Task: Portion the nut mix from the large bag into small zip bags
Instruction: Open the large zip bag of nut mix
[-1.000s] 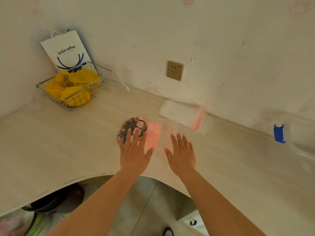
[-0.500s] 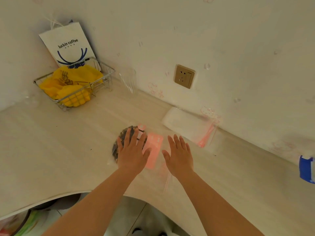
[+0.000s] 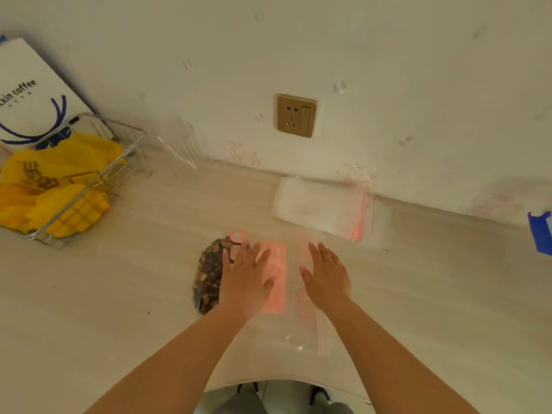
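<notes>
- Clear plastic large bag lies flat on the pale wood surface, near edge, centre. Pink printed label on its middle; red zip line runs along its right side.
- Nut mix, dark brown with lighter bits, is bunched at the left end of that bag. The rest of the bag looks flat and close to empty.
- Left hand lies palm down on the bag, fingers straight and spread, over the right edge of the nut heap. It grips nothing.
- Right hand also palm down, fingers straight, on the clear right part of the bag near the zip. It holds nothing; contact looks like a flat press or rest.
- Step, as I judge it: only getting started, steadying or smoothing the large bag. Nothing looks portioned out yet.
- Next move likely calls for opening the zip on the right and fetching one small bag from the stack.
- Stack of small zip bags, clear with red zip lines, lies far right of the hands against the wall; they look empty.
- Wire basket, far left, holds yellow bags; a white paper coffee bag leans behind it.
- Another clear bag leans near the wall; contents cannot be made out.
</notes>
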